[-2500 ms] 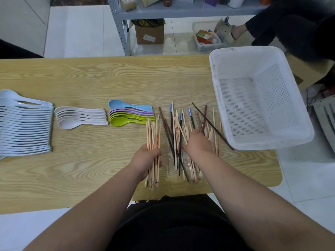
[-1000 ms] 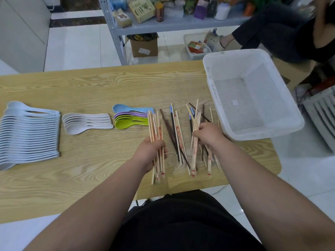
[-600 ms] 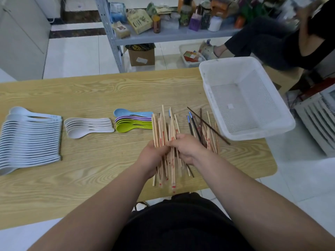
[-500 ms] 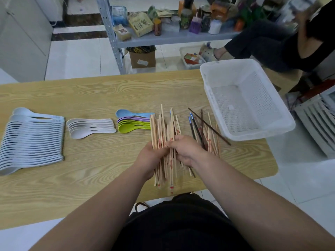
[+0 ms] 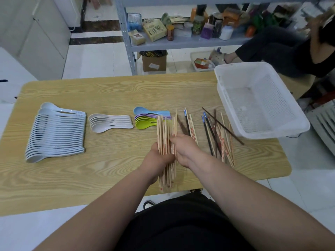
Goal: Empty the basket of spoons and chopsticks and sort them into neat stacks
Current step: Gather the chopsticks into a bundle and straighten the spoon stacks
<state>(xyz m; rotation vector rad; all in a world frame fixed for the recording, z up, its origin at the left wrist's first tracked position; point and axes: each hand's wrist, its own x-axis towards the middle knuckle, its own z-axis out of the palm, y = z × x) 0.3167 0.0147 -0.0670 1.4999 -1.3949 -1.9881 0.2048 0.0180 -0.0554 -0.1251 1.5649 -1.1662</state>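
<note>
Light wood-grain table on a white tiled floor, with a cluttered metal shelf behind it. You've got a bundle of pale wooden chopsticks pointing away from you, and both hands are on it. Your left hand is wrapped round it from the left, and your right hand closes in from the right with its fingers curled over the top.

Just right of your right hand is a loose scatter of chopsticks, pale ones mixed with dark ones, some blue-tipped. Further right and back sits the white mesh basket at the table's edge.

Just past the bundle's far tips is a small stack of coloured spoons. Left of your left hand are the white spoons, and well off to the left is the long row of pale blue spoons.
</note>
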